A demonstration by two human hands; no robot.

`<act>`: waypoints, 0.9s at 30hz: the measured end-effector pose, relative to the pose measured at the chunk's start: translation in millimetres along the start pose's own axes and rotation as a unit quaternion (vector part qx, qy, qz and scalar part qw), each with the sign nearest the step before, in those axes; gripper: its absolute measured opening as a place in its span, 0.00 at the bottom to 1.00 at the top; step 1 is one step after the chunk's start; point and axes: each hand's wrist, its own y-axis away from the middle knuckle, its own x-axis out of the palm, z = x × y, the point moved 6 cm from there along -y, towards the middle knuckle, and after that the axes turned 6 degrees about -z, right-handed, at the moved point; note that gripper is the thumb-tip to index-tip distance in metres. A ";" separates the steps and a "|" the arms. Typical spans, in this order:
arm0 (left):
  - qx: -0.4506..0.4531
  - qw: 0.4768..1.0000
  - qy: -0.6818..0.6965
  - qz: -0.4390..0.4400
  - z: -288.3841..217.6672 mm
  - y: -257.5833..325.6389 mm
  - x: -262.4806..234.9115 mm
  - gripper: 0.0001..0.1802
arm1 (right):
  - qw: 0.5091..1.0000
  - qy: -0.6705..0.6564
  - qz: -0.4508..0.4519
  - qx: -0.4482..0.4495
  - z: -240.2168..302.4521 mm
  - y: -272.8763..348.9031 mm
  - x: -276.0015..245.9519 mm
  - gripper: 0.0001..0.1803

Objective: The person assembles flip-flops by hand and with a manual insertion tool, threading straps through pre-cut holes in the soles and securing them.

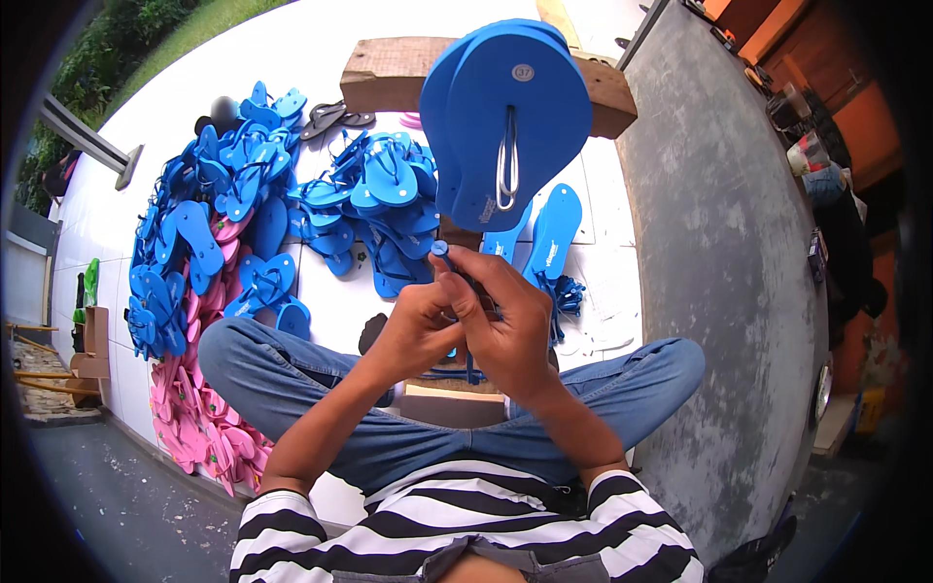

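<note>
In front of my lap, both hands meet around a blue flip-flop strap, whose small round plug pokes up at the fingertips. My right hand pinches it between thumb and fingers just below the plug. Closed against it is my left hand, its fingers partly hidden by the right one. A strap end hangs below. Just beyond my hands, blue flip-flop soles stand stacked against a wooden beam. A bent metal loop sticks out from the front sole.
Two loose blue soles lie beyond my right hand, near a bunch of blue straps. Heaps of blue flip-flops and pink flip-flops cover the white tiles to the left. A grey concrete strip runs along the right.
</note>
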 end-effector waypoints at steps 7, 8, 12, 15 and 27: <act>0.103 0.993 -0.058 -0.030 -17.4 -9.2 8.8 0.20 | 0.989 -0.119 -0.081 -0.015 5.3 -7.9 -26.0 0.12; 0.116 0.990 -0.071 -0.037 -22.4 -11.0 5.8 0.22 | 0.988 -0.123 -0.092 0.016 9.2 -12.1 -31.6 0.12; 0.149 0.974 -0.123 -0.120 -54.6 -21.6 -20.6 0.19 | 0.982 -0.143 -0.118 -0.019 28.3 -25.2 -43.7 0.08; 0.228 0.940 -0.197 -0.160 -101.6 -35.8 -38.4 0.16 | 0.985 -0.116 -0.106 -0.077 35.2 -26.9 -45.2 0.09; 0.349 0.837 -0.360 -0.218 -181.8 -86.8 -30.8 0.19 | 0.987 -0.051 -0.142 -0.062 41.5 -34.4 -44.5 0.06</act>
